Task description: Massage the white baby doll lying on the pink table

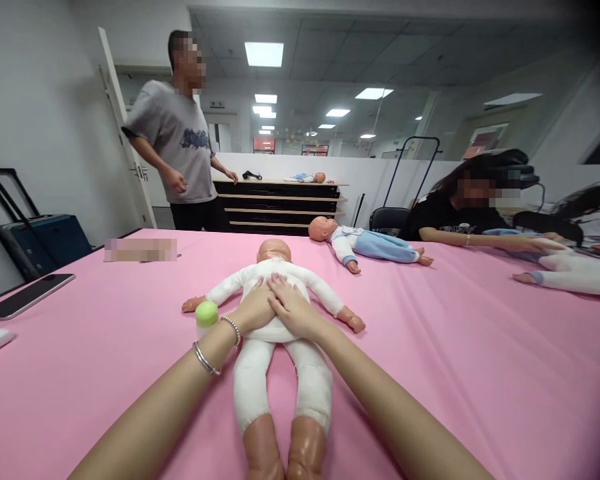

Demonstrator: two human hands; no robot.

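A baby doll [251, 380] with a white cloth body lies on its back, its feet towards me and its arms spread out. My left hand [256, 307] rests flat on the doll's belly and chest, with a beaded bracelet and a silver bangle at the wrist. Beside it my right hand [293, 308] also lies flat on the doll's torso, fingers stretched out and its fingertips meeting the left hand's. Neither hand grips anything. Close to my left wrist stands a small bottle with a green lid [207, 313], partly hidden by the forearm.
A pink cloth [430, 360] covers the table. Another doll in blue trousers [387, 245] lies further back. At the right, a person [460, 210] handles a third doll [580, 270]. A standing person [180, 140] is beyond the table. A phone [27, 297] lies at the left.
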